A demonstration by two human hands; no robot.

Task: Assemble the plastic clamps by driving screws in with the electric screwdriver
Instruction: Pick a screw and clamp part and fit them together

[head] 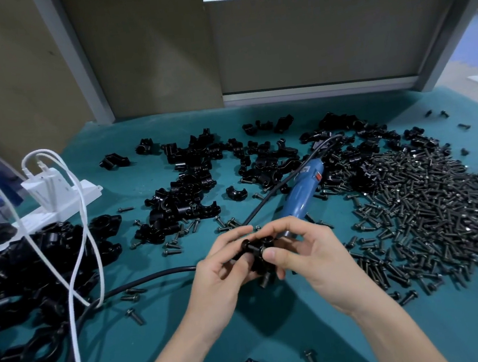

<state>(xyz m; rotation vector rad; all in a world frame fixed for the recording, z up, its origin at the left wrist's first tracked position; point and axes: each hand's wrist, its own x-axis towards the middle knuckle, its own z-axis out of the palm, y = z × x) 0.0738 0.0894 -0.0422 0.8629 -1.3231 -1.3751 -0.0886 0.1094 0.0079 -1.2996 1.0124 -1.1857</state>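
Seating a screw [250,247], likely — left hand [221,275] and right hand [312,261], each grip pinching the clamp [260,263] mid-frame; next, pick up electric screwdriver [304,185] just above.

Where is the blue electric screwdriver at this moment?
In the head view, the blue electric screwdriver lies on the green table just beyond the right hand, between the loose black clamp pieces on its left and the screw heap on its right.
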